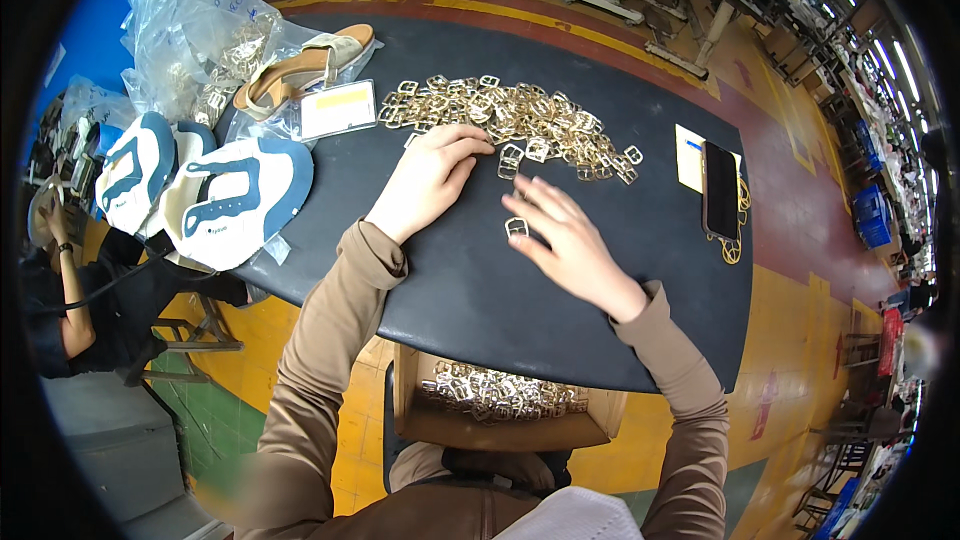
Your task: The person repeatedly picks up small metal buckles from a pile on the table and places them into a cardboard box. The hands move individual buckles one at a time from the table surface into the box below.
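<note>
- Our left hand [425, 180] rests on the dark table [480, 290] with its fingers curled loosely together, the fingertips touching the near edge of a pile of gold-coloured metal buckles [510, 120]; we cannot tell whether it pinches one
- Our right hand [565, 240] lies flat with fingers spread apart, holding nothing, its fingertips just beside a single buckle [516, 228] that sits alone on the table between our two hands
- The right hand is slightly blurred
- The buckle pile stretches across the far middle of the table, beyond both hands, with a few loose buckles strayed toward us
- Below the table's near edge, in front of our body, an open cardboard box [500, 420] holds more buckles, these silvery
- On the right of the table a dark phone [720, 190] lies partly on a yellow paper [688, 155], with a small gold ring-shaped piece [731, 252] at its near end
- On the far left a tan wedge sandal [305, 65] lies on clear plastic bags [185, 20] of buckles, with a white and yellow card [338, 108] just beside it
- Nearer on the left edge lie blue and white shoe pattern pieces [225, 200], overlapping one another
- Another person's arm [65, 290], in a dark sleeve, shows at the far left, well apart from our hands
- Both our forearms wear brown sleeves [330, 330]
</note>
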The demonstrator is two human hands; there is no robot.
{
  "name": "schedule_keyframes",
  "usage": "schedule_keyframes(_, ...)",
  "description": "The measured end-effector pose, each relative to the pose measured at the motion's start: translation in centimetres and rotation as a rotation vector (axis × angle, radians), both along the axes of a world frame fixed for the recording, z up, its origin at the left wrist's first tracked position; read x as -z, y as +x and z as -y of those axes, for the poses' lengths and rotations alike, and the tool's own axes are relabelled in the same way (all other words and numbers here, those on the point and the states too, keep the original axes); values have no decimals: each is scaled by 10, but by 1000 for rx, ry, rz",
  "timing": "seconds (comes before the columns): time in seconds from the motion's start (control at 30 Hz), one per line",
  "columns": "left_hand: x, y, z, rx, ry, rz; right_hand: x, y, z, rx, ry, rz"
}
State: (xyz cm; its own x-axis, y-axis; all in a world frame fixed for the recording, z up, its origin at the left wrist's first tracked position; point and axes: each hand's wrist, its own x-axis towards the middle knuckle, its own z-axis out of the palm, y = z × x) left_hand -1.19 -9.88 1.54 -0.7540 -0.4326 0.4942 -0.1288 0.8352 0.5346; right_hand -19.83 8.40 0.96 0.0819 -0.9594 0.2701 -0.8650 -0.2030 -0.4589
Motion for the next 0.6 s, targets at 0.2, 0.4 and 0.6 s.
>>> schedule_keyframes(0.2, 16, -7, -11, 67, -99, 154, 2, 38, -62, -363, 54, -10)
schedule_keyframes(0.4, 11, -5, -23, 185, -23, 312, -20, 46, -117, -681, 417, 279)
schedule_keyframes(0.6, -6, 3, -19, 495, 327, 248, -33, 9, -72, -279, 232, 386)
